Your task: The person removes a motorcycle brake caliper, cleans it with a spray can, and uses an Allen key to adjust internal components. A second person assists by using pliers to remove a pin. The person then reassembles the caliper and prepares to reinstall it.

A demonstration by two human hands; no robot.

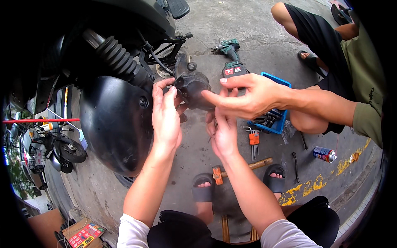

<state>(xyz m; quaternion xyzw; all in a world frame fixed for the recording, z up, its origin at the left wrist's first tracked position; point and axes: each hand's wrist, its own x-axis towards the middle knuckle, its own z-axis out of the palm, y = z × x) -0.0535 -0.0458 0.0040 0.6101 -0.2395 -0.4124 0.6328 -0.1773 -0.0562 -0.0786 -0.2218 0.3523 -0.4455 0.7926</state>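
A dark cast metal part (191, 89) hangs by the scooter's shock absorber (118, 56), with a cable leading to it. My left hand (165, 115) grips its left side, fingertips at its upper edge. Below the part's right side, my right hand (223, 134) has curled fingers, partly hidden; a thin metal item seems to be in them, too small to name. A co-worker's hand (252, 97) reaches in from the right over my right hand, index finger pointing at the part. The large black rounded body panel (111, 124) is left of my left hand.
A cordless driver (229, 58), blue parts tray (277, 128), orange hex key set (254, 138), hammer (217, 175), wrenches (296, 167) and spray can (324, 154) lie on the concrete. The crouching co-worker's leg (308, 115) is at right. Another scooter (62, 153) stands at far left.
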